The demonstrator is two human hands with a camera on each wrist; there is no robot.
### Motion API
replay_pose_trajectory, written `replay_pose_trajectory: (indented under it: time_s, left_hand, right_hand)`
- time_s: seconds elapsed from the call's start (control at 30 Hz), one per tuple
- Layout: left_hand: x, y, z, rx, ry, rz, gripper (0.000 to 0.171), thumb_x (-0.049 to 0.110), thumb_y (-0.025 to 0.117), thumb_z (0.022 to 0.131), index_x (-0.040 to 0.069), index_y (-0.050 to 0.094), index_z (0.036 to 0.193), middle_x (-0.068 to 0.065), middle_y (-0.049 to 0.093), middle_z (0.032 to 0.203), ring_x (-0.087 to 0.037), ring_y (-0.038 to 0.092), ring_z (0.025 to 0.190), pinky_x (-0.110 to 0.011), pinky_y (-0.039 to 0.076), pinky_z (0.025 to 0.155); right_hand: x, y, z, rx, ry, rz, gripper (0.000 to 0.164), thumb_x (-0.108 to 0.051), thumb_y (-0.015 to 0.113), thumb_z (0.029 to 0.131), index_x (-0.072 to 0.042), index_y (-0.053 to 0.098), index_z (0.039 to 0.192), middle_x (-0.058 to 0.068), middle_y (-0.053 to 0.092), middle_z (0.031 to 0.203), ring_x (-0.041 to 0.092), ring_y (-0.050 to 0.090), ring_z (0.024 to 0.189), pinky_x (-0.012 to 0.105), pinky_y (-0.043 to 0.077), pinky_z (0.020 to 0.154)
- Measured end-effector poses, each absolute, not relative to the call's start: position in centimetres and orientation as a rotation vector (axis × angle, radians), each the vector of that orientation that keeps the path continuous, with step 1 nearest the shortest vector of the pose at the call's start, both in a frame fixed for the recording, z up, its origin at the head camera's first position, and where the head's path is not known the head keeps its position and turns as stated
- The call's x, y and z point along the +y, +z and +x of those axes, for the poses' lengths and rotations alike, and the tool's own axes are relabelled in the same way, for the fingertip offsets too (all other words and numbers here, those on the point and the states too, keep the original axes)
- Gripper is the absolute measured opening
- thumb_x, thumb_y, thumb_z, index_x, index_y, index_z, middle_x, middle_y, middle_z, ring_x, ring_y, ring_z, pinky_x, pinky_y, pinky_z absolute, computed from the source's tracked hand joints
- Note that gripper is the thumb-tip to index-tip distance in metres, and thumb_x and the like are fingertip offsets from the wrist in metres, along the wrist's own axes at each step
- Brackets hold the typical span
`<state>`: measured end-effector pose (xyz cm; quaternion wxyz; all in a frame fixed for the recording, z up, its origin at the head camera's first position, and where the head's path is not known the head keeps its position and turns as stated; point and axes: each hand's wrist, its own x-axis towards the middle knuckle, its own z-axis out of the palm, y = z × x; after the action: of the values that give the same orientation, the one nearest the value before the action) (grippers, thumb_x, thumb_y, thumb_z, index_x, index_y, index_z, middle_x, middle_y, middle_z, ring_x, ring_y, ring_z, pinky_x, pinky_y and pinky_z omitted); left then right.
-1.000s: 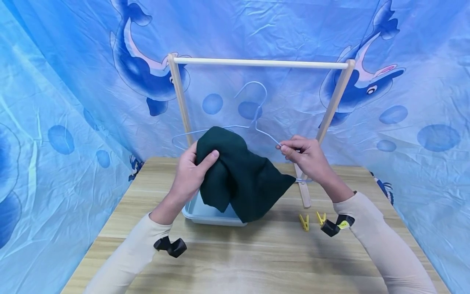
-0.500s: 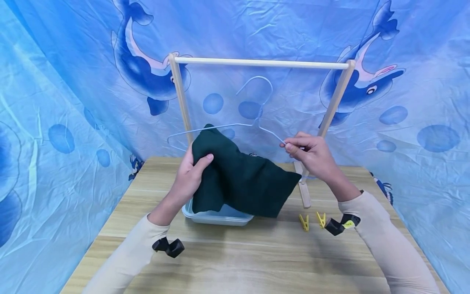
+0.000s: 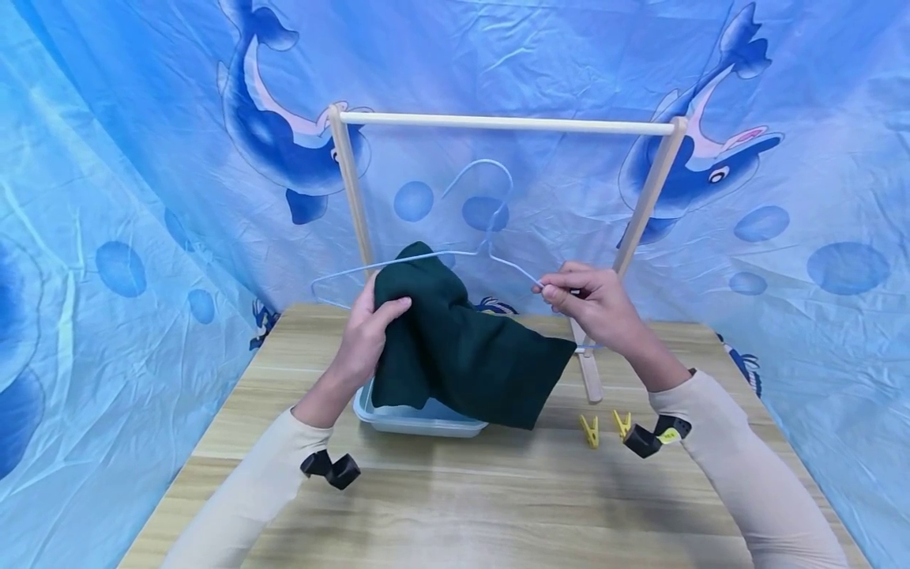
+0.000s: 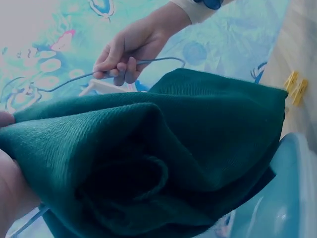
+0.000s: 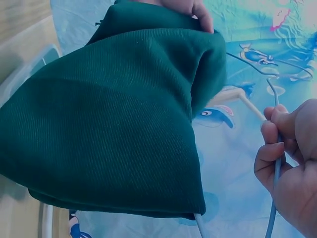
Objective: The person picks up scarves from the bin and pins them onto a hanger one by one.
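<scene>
My left hand (image 3: pixel 361 338) grips a dark green cloth (image 3: pixel 469 356) at its left side, thumb on the front. The thumb and fingers of my right hand (image 3: pixel 593 304) pinch the right sloping arm of a light blue wire hanger (image 3: pixel 502 212). In the head view the hanger's left arm crosses in front of the cloth's top, and a bit of its lower bar shows past the cloth's right corner. The right wrist view shows wire (image 5: pixel 199 225) coming out of that corner. Bunched folds (image 4: pixel 124 178) face the left wrist camera. The left fingertips are mostly hidden behind the cloth.
Below the cloth stands a pale blue plastic tub (image 3: pixel 426 425). Two yellow clothespins (image 3: pixel 590 431) lie on the wooden table (image 3: pixel 455 506) at right. A wooden rack with a white rail (image 3: pixel 505 122) rises behind, before a blue dolphin-print curtain (image 3: pixel 817 182).
The cloth's top has gone from in front of the hanger's left arm to behind it. The hanger has tilted, its left end moving left and down. Below, the cloth hangs more spread out.
</scene>
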<state>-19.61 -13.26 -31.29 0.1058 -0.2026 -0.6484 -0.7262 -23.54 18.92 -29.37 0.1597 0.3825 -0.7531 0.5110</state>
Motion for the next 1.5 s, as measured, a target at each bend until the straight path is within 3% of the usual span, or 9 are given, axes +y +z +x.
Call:
replay_pose_trajectory:
  time_s: [0.13, 0.27, 0.37, 0.6, 0.8, 1.07, 1.5]
  left_hand:
    - [-13.9, -31.1, -19.6, -2.078, -1.855, -0.516, 0.034, 0.013, 0.055, 0.105, 0.0, 0.052, 0.136, -0.005, 0.056, 0.132, -0.019, 0.052, 0.119, -0.031, 0.047, 0.099]
    - [-14.8, -31.1, -19.8, -2.218, -1.599, -0.479, 0.031, 0.018, 0.062, 0.103, 0.001, 0.063, 0.13, -0.011, 0.05, 0.141, -0.023, 0.046, 0.126, -0.045, 0.049, 0.101]
    - [-15.3, -31.3, -19.8, -2.269, -1.483, -0.437, 0.027, 0.02, 0.067, 0.101, 0.0, 0.069, 0.12, -0.016, 0.045, 0.136, -0.027, 0.045, 0.123, -0.05, 0.049, 0.099]
    - [-16.5, -31.4, -19.4, -2.333, -1.254, -0.347, 0.027, 0.032, 0.073, 0.097, 0.009, 0.073, 0.11, -0.008, 0.055, 0.105, -0.021, 0.058, 0.098, -0.026, 0.052, 0.078]
    - [-17.5, -31.4, -19.5, -2.357, -1.229, -0.282, 0.037, 0.031, 0.081, 0.089, 0.006, 0.069, 0.113, -0.011, 0.069, 0.112, -0.026, 0.074, 0.091, -0.02, 0.056, 0.075]
    - [-18.1, -32.3, -19.8, -2.312, -1.215, -0.24, 0.046, 0.022, 0.086, 0.085, 0.001, 0.058, 0.115, -0.013, 0.063, 0.102, -0.025, 0.067, 0.084, -0.01, 0.047, 0.075]
    - [-18.6, -33.9, -20.4, -2.212, -1.366, -0.342, 0.048, 0.011, 0.086, 0.082, -0.003, 0.054, 0.116, -0.016, 0.066, 0.1, -0.014, 0.064, 0.082, -0.011, 0.052, 0.078]
  right_hand:
    - [19.2, -29.1, -23.6, -2.134, 1.465, 1.038, 0.017, 0.011, 0.061, 0.096, 0.008, 0.076, 0.103, 0.006, 0.06, 0.08, 0.013, 0.054, 0.067, 0.019, 0.044, 0.056]
    - [19.5, -28.8, -23.6, -2.142, 1.465, 1.01, 0.017, 0.012, 0.06, 0.096, 0.008, 0.076, 0.103, 0.005, 0.059, 0.079, 0.012, 0.054, 0.067, 0.019, 0.044, 0.056]
    - [19.6, -28.6, -23.5, -2.153, 1.444, 1.011, 0.018, 0.012, 0.06, 0.096, 0.008, 0.076, 0.103, 0.005, 0.059, 0.079, 0.012, 0.054, 0.068, 0.019, 0.044, 0.056]
    - [19.8, -27.9, -23.5, -2.15, 1.366, 0.962, 0.016, 0.01, 0.063, 0.095, 0.005, 0.078, 0.101, 0.003, 0.058, 0.076, 0.012, 0.051, 0.067, 0.02, 0.039, 0.052]
    - [20.1, -27.4, -23.4, -2.16, 1.378, 0.976, 0.017, 0.01, 0.063, 0.095, 0.006, 0.077, 0.103, 0.002, 0.059, 0.078, 0.013, 0.053, 0.069, 0.019, 0.042, 0.053]
    - [20.1, -27.0, -23.4, -2.141, 1.348, 0.99, 0.016, 0.01, 0.063, 0.095, 0.007, 0.077, 0.101, 0.002, 0.06, 0.078, 0.012, 0.053, 0.068, 0.021, 0.041, 0.052]
    - [20.2, -26.3, -23.2, -2.159, 1.278, 0.927, 0.015, 0.006, 0.063, 0.097, 0.004, 0.078, 0.102, 0.0, 0.06, 0.081, 0.013, 0.054, 0.07, 0.02, 0.042, 0.054]
